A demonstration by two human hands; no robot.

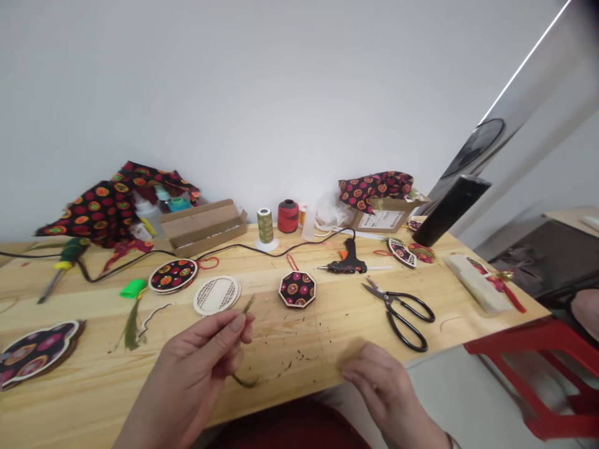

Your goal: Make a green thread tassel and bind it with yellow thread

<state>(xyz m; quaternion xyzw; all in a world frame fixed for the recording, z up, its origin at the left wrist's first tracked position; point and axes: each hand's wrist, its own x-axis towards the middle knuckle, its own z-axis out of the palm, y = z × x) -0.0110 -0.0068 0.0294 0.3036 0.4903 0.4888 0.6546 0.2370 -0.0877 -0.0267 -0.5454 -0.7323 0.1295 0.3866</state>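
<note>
My left hand [210, 352] is closed in a pinch on a small bundle of olive-green thread [249, 304]. One end pokes up past the thumb, and a loose tail hangs below the fingers. My right hand [377, 380], slightly blurred, is over the table's front edge with its fingers curled together; whatever they hold, if anything, is too small to make out. Beyond the hands lies an octagonal fabric-covered pendant [297, 289] with a red loop. Black-handled scissors [402, 312] lie partly open beyond my right hand. A green tassel [132, 324] rests at the left.
A glue gun [347, 259] lies behind the scissors, its cable running across the table [337, 330]. Thread spools [264, 226], a cardboard box [206, 227] and patterned cloth [100, 206] stand along the wall. Round wooden frames [217, 295] lie mid-left. A red stool [538, 355] stands at right.
</note>
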